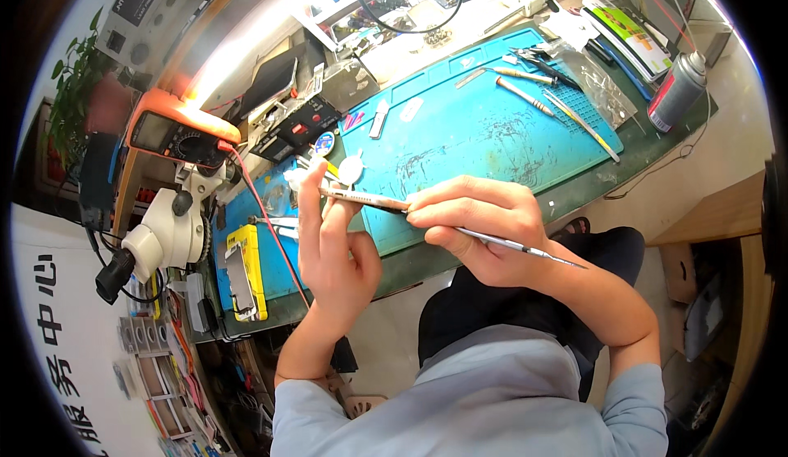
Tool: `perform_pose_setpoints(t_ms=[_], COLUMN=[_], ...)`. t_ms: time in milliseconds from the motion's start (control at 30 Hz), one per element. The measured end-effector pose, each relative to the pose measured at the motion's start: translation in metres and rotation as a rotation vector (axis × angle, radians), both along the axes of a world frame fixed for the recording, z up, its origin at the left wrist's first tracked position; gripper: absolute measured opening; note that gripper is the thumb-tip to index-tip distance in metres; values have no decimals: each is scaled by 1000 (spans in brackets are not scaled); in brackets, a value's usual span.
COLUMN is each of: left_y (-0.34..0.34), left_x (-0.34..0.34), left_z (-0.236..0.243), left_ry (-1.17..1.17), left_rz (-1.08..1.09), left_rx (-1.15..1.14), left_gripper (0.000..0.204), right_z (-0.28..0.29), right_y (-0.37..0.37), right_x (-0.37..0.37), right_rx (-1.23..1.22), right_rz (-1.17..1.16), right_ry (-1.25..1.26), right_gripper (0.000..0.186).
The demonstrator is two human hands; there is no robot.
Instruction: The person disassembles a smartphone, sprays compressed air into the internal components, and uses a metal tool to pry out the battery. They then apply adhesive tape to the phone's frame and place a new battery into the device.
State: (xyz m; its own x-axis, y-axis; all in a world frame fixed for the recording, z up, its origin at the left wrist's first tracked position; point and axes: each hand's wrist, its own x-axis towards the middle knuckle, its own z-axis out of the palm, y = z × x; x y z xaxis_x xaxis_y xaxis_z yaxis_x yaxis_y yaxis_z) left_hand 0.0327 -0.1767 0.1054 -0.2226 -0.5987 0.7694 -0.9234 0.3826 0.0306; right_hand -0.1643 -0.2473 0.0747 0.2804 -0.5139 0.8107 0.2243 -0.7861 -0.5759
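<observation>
My left hand (pixel 335 252) is raised over the front of the mat, with a thin, flat device resting between its fingers and thumb. It looks like a smartphone (pixel 365 200) seen edge-on, with small holes along its metal frame. My right hand (pixel 492 223) pinches the device's right end with thumb and fingertips. Tucked through that same hand is a slim metal pen-like tool (pixel 525 248), its pointed end towards my right forearm. The tool's other end is hidden by my fingers. Both hands are closed. Beneath them lies a blue work mat (pixel 460 149).
An orange multimeter (pixel 176 133) and a white microscope (pixel 164 231) stand at left, near a yellow frame (pixel 246 272). A red lead (pixel 267 219) hangs beside my left hand. Handled tools (pixel 525 96) lie at the mat's far right, near a spray can (pixel 678 91).
</observation>
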Motion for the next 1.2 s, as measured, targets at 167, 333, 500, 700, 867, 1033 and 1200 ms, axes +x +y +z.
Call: perform_pose_setpoints(t_ms=[167, 333, 500, 700, 867, 1033, 1200], left_y=[5, 6, 6, 7, 9, 10, 10], left_x=[-2, -4, -5, -7, -6, -4, -6], left_z=[1, 1, 1, 1, 0, -2, 1], left_ry=[-1, 3, 27, 30, 44, 59, 31], left_rz=[12, 15, 18, 36, 37, 6, -1], left_rx=[14, 18, 30, 43, 44, 57, 51], left_gripper=[48, 46, 46, 45, 45, 46, 45], right_z=[0, 3, 3, 4, 6, 7, 7], right_y=[3, 4, 3, 3, 4, 4, 3], right_x=[0, -2, -2, -4, -4, -5, -5], right_rx=[36, 102, 124, 157, 169, 179, 184], right_rz=[24, 65, 81, 91, 99, 104, 117], right_ry=[-7, -2, -6, -1, 1, 16, 11], right_gripper=[10, 9, 8, 8, 8, 7, 8])
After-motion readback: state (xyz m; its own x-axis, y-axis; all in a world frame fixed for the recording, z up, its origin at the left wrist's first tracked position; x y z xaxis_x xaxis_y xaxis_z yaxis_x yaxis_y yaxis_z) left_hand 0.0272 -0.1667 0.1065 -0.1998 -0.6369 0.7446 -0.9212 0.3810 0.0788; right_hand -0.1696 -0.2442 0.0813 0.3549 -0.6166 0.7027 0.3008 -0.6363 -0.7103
